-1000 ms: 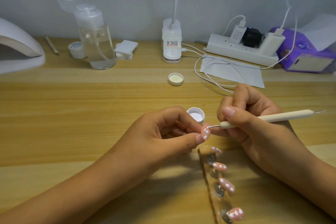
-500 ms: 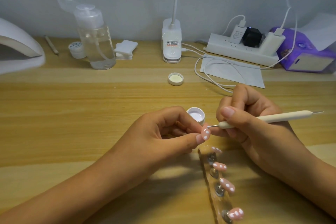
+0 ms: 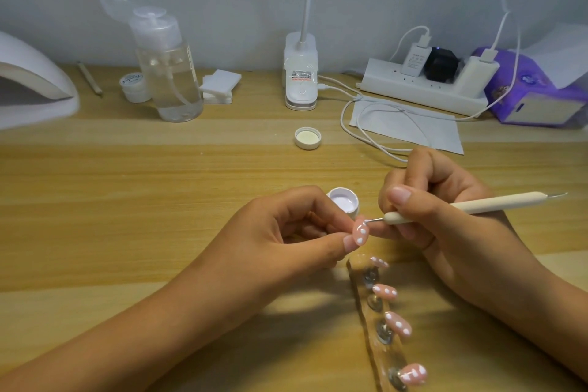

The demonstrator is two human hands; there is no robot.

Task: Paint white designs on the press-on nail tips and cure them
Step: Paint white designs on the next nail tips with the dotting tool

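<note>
Head view: two hands meet low over the wooden table (image 3: 127,200), close together, fingertips almost touching.
Left hand (image 3: 286,239): thumb and forefinger pinch a pink nail tip (image 3: 361,231), held up just in front of the open pot of white paint (image 3: 343,200).
Right hand (image 3: 445,226): fingers curl round a cream dotting tool (image 3: 477,205), gripped like a pen. Its fine metal point is right on the upper end of the pinched tip.
Design: white dots show on the held tip, a short row running down it.
Holder strip (image 3: 386,356): clear, lying on the table just below the hands, with four more pink tips, all dotted white, perched on its metal studs.
Pot lid (image 3: 307,138): upturned, sitting alone farther back on the table.
Curing lamp (image 3: 28,83): white dome at the far left edge, well apart from the hands.
Back row: clear pump bottle (image 3: 167,73), desk-lamp base (image 3: 300,73), power strip (image 3: 423,86) with chargers plugged in, purple tissue pack (image 3: 534,89).
</note>
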